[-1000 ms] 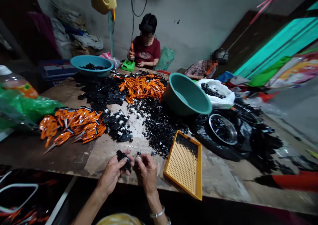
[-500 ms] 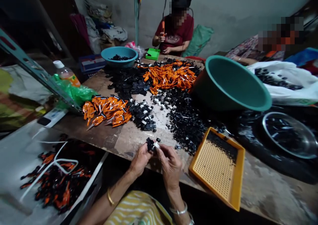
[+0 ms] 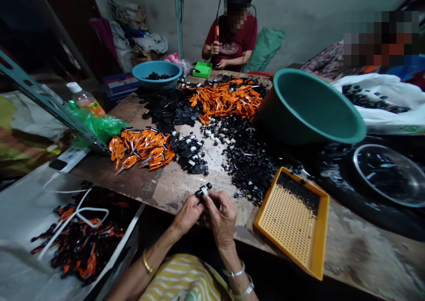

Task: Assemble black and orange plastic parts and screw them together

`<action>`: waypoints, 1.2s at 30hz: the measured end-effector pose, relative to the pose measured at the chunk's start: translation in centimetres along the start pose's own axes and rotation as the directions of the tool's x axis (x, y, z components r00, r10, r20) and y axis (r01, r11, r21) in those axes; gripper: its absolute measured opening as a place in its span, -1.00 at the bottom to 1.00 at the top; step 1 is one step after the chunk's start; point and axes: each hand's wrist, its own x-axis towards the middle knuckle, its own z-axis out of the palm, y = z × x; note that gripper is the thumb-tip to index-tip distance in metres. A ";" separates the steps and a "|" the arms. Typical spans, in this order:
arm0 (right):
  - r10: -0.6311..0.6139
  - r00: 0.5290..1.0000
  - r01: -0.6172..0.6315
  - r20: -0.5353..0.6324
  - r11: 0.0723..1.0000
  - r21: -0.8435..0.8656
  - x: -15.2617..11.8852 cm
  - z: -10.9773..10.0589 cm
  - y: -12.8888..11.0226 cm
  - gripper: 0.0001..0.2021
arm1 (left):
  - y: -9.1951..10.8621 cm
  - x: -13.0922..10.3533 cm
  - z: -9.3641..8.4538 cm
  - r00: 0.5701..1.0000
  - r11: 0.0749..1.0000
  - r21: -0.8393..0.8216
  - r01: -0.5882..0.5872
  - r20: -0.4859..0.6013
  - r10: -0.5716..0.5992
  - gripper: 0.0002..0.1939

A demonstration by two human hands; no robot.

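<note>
A small black toy chassis (image 3: 199,193) with a white block and dark wheels at its end is pinched between my two hands, just over the near table edge. My left hand (image 3: 188,214) grips its left side, fingers closed. On the other side, my right hand (image 3: 223,219) presses thumb and fingertips on the white block. Ahead lies a group of similar black chassis (image 3: 189,152) with white blocks. Orange plastic pieces (image 3: 142,147) are heaped beside them. Small black parts (image 3: 247,159) spread to the right; loose white blocks (image 3: 215,135) lie farther back.
A yellow perforated tray (image 3: 259,223) sits at right, near a large green tub (image 3: 360,133) and a metal bowl (image 3: 357,168). At left, a box (image 3: 133,225) holds black-and-orange pieces. Across the table, a person (image 3: 237,48) holds an orange tool; another sits right.
Both hands have shifted slightly left with the chassis. The white block now sits against the black chassis, between the dark wheels, and my right fingers have come nearer my left.
</note>
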 end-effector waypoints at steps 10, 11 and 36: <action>0.123 0.992 -0.121 -0.023 0.991 0.055 -0.2 0.1 0.8 -0.87 | -0.1 0.2 0.2 0.995 0.971 0.223 -0.088 -0.023 0.096 -0.68; 0.125 0.992 -0.123 -0.035 0.991 0.055 0.0 -0.2 0.9 -0.87 | 0.0 0.2 0.2 0.994 0.973 0.206 -0.105 -0.006 0.109 -0.67; 0.189 0.971 -0.198 0.145 0.979 0.048 -0.7 -3.1 4.8 -0.80 | 9.4 9.5 -8.2 0.901 0.249 0.956 0.158 -0.243 0.360 -0.67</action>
